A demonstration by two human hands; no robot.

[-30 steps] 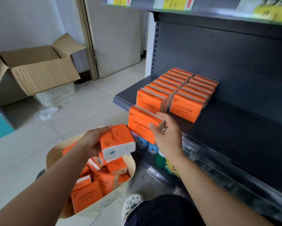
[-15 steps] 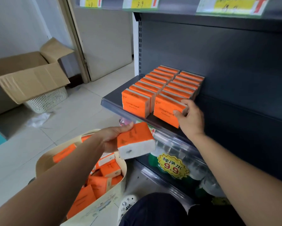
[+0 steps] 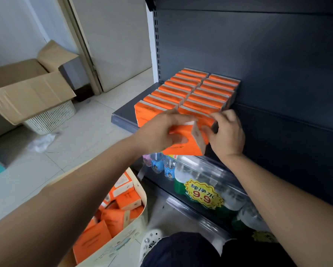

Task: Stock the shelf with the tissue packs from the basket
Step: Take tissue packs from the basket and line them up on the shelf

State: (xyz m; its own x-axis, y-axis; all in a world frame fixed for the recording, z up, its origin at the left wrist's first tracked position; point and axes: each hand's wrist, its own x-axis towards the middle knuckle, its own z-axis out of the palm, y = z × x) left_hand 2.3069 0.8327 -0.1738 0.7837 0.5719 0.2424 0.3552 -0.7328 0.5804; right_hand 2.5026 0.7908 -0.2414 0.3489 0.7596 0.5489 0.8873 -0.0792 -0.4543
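Dark shelf lay behind both hands, rows of orange packs just beyond the fingers | left hand gripped tissue pack at shelf edge | right hand curled against its white end, grip unclear | basket sat below left forearm, packs inside

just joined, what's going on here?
A person is stocking orange tissue packs. The left hand holds one pack at the front edge of the shelf, in front of the two rows already standing there. The right hand is beside it at the right row's front; its grip is unclear. More packs lie in the basket.
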